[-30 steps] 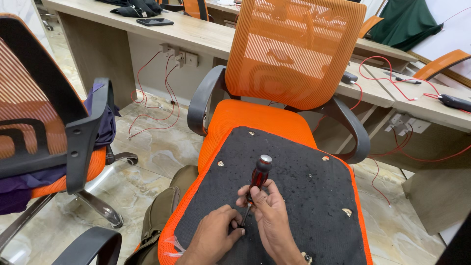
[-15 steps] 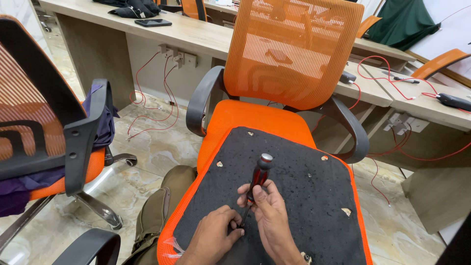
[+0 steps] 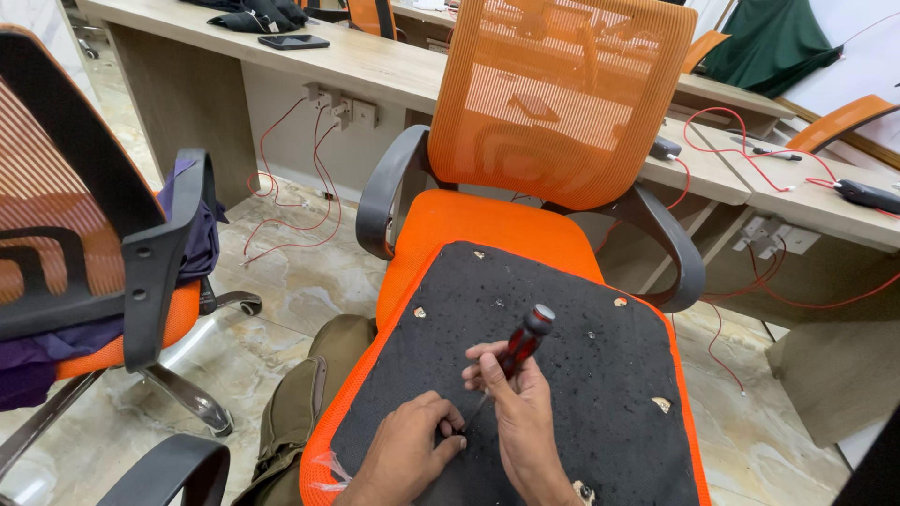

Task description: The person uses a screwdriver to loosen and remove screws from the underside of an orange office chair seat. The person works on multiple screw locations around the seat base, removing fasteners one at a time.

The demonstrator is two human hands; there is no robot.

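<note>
A black-bottomed seat cushion (image 3: 562, 375) with an orange fabric edge lies upside down across my lap and an orange chair's seat. My right hand (image 3: 520, 417) grips a screwdriver (image 3: 523, 343) with a red and black handle, its shaft slanting down to the left onto the black underside. My left hand (image 3: 412, 450) rests on the cushion beside the tip, fingers curled around the spot where the tip meets the surface. What lies under those fingers is hidden.
An orange mesh-back office chair (image 3: 562, 103) with grey armrests stands right ahead. Another chair (image 3: 103, 272) with purple cloth on it is at the left. Wooden desks (image 3: 375, 66) run behind, with red wires (image 3: 281, 187), wall sockets and a phone (image 3: 292, 41).
Both hands and the screwdriver stay in almost the same place. The view has shifted only slightly.
</note>
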